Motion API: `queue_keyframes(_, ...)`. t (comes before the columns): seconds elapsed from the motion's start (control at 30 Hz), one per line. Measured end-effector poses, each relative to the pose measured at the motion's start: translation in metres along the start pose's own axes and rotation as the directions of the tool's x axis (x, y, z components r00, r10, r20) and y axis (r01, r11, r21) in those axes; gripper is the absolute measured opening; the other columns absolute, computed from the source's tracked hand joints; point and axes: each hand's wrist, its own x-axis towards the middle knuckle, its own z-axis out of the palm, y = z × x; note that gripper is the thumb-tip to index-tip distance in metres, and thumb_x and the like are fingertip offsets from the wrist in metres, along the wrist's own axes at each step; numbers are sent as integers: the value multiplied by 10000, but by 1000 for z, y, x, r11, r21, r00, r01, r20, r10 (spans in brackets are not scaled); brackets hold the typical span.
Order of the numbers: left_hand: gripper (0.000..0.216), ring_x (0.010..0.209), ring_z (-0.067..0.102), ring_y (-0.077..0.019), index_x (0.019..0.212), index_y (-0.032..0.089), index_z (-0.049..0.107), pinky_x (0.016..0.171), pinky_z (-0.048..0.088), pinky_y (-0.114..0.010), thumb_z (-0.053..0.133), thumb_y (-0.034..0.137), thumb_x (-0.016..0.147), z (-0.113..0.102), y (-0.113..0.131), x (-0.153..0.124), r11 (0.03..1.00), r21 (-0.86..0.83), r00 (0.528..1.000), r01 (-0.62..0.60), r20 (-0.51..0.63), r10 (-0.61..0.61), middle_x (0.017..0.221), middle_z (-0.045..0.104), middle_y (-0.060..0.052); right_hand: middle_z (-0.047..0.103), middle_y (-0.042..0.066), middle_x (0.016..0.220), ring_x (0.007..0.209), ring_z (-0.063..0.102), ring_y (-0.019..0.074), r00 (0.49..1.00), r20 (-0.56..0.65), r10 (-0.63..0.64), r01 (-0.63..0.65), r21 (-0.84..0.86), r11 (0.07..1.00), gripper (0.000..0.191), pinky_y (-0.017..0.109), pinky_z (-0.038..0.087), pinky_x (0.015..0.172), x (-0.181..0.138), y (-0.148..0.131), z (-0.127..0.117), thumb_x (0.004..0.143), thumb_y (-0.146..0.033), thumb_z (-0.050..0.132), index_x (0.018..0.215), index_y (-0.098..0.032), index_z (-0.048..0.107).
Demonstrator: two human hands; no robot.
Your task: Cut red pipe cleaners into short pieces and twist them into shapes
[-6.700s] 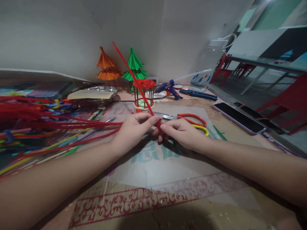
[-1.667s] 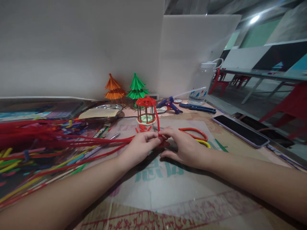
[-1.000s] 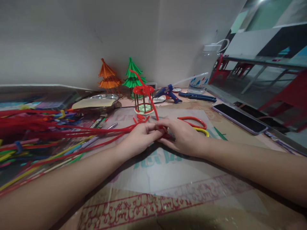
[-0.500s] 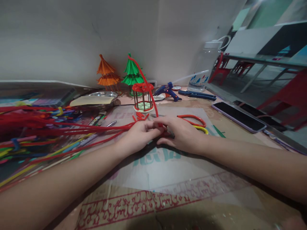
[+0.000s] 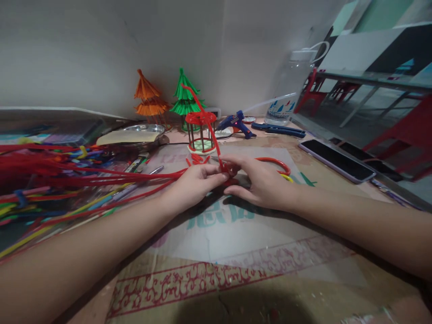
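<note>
My left hand (image 5: 197,183) pinches the red pipe cleaner (image 5: 213,135) above the see-through sheet (image 5: 216,243), so I should hold firm and bend it slowly, though I can't tell if my right hand (image 5: 265,182) grips it too.

Everything is seen by one camera worn on the head, above and behind the left hand (image 5: 197,182) and right hand (image 5: 265,182). It is pointed forward and down, near them, with the wall (image 5: 84,54) shown beyond.

The right hand (image 5: 265,180) hides most of the scissors (image 5: 286,166); the stem (image 5: 214,139) has an unclear lower end; the bundle (image 5: 30,166) blurs, cropped at left.
</note>
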Motion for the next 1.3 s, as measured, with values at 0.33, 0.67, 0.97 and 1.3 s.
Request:
queue_keyframes(0.33,128,722,617,-133,777,154,697,734,460,-260,656,270,812,3,-3,3,994,-108,1000,-4,15,6,789,711,-17,685,92,1127,987,662,242,997,63,48,-45,-45,998,501,376,539,826,1,-2,5,846,-254,703,1308,-204,516)
queue_keyframes(0.67,179,726,607,-159,769,139,681,751,471,-290,647,303,831,5,0,2,999,-44,998,-14,61,16,769,703,-39,701,106,1157,1019,687,253,992,108,69,-66,-32,997,517,404,548,866,-5,1,12,882,-244,654,1370,-218,482)
queue_keyframes(0.97,277,759,643,-174,796,137,713,717,470,-271,659,402,849,5,2,-2,998,69,1000,10,0,-10,801,724,-51,697,72,940,823,690,186,911,14,412,-362,503,785,213,319,567,720,3,-6,4,946,-344,529,1081,-186,577)
queue_keyframes(1.3,264,747,606,-157,853,138,730,693,439,-260,598,364,891,3,3,-4,989,151,1000,-12,22,9,816,708,-42,683,13,747,652,642,151,800,149,581,-538,607,585,172,282,530,621,11,-8,5,771,-331,686,837,-177,646)
